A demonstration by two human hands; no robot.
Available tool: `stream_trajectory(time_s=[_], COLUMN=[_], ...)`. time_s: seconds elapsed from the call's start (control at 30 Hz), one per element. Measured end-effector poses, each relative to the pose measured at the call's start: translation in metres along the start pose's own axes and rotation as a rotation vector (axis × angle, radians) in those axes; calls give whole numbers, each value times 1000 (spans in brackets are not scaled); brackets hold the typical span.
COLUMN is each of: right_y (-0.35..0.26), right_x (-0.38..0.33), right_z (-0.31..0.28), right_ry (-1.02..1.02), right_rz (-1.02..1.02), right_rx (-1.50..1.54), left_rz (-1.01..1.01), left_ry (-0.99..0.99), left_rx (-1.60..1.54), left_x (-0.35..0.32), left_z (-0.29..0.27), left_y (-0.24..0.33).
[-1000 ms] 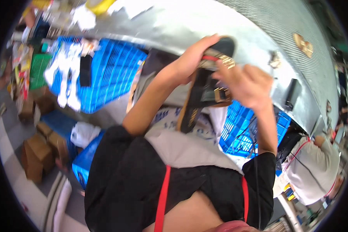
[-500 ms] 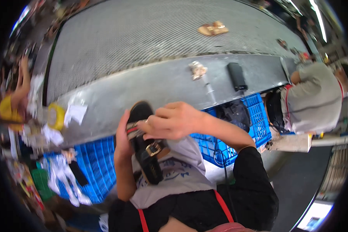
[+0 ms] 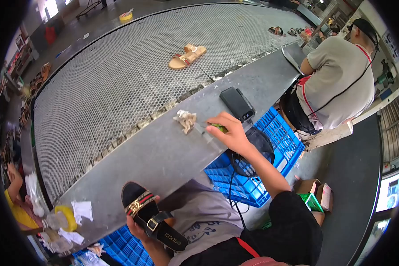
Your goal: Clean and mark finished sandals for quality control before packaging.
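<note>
A black slide sandal (image 3: 141, 201), with a striped strap bearing a gold-coloured ornament and a second strap with a square gold buckle, lies tilted over my lap. My left hand (image 3: 139, 228) is closed around its side from below; most of the fingers are behind the sole. My right hand (image 3: 232, 133) reaches out over the metal ledge, fingers pinched on a small thing with a green part (image 3: 219, 127), whose kind is too covered to tell. Beside that hand lies a crumpled whitish cloth or tissue (image 3: 185, 120).
A tan sandal (image 3: 187, 56) lies on the mesh-covered conveyor (image 3: 106, 93). On the ledge (image 3: 137, 155) rests a black phone-like device (image 3: 237, 103). Blue crates (image 3: 275, 133) stand below it, one with a black bag. A person (image 3: 339, 80) sits at right; a yellow tape roll (image 3: 66, 217) is at left.
My right hand has left the sandal's strap and moved out to the ledge, where it now grips the small green thing. My left hand still holds the sandal, lower in view. The view has turned.
</note>
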State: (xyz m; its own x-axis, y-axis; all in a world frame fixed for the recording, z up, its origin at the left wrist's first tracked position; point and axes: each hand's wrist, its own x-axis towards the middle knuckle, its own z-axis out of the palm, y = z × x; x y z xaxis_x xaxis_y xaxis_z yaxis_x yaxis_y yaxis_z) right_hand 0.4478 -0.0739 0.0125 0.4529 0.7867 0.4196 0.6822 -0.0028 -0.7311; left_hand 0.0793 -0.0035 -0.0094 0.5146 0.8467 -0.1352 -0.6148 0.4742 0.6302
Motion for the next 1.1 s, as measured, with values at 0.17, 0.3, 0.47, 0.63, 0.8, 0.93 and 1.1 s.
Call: stream_trajectory(time_s=[0.17,0.3,0.47,0.63,0.8,0.93,1.1], right_y=[46,69,72,78,73,78,65], right_x=[-10,-19,-21,-11,-18,-43,-28], right_z=[6,15,11,16,42,37,48], right_ry=[2,67,139,97,177,316,310], right_rz=[322,413,509,377,526,467,257], right_rx=[136,265,326,125,278,168,-81], left_rz=[-41,10,-6,-95,-65,-84,-172], left_ry=[29,181,223,176,119,169,122], left_rx=[-36,119,322,280,248,225,134], left_x=[32,65,84,91,79,83,50], left_z=[-20,-10,-7,-19,-33,-62,-47], left_y=[-10,-18,-28,-19,-7,-25,-1])
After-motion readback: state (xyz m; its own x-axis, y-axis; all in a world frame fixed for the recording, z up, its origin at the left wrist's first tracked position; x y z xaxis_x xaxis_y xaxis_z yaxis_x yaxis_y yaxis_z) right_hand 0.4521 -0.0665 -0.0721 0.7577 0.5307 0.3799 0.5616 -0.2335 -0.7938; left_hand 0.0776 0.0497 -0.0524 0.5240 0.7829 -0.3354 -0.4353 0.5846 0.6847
